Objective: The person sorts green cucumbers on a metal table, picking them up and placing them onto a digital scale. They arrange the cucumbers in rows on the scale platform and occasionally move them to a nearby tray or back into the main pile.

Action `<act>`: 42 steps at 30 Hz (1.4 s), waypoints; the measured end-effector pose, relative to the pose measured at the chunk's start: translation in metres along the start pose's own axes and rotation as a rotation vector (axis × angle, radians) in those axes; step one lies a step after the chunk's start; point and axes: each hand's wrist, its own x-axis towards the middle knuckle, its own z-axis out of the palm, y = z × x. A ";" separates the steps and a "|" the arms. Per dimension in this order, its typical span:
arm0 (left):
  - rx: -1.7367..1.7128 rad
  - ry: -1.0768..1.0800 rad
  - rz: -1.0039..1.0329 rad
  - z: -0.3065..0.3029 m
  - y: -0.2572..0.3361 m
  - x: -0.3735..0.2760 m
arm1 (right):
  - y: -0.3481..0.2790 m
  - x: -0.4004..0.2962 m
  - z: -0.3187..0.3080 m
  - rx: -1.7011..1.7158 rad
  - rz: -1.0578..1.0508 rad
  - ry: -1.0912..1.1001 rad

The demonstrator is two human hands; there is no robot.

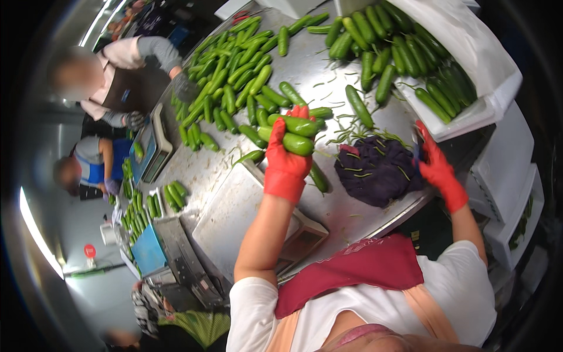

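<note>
My left hand [286, 169], in a red rubber glove, holds two green cucumbers [300, 126] side by side above the metal table [303, 66]. Also red-gloved, my right hand [437, 169] is at the table's right edge, around a small tool [415, 152] with a metal part; blur hides its exact kind. Between the hands lies a crumpled dark purple cloth [374, 178] strewn with thin green stems [352, 132]. One loose cucumber [358, 105] rests beyond the cloth. Another cucumber [318, 177] lies beside my left wrist.
A large cucumber pile [233, 70] covers the table's far left. At right, a white foam box [479, 110] with a plastic liner holds more cucumbers. A scale [233, 202] stands under my left forearm. Two co-workers [121, 66] stand across the table, near another scale [158, 149].
</note>
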 end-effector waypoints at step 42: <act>0.282 -0.065 0.319 -0.037 0.041 -0.130 | -0.125 0.066 0.055 -1.216 -0.285 -0.710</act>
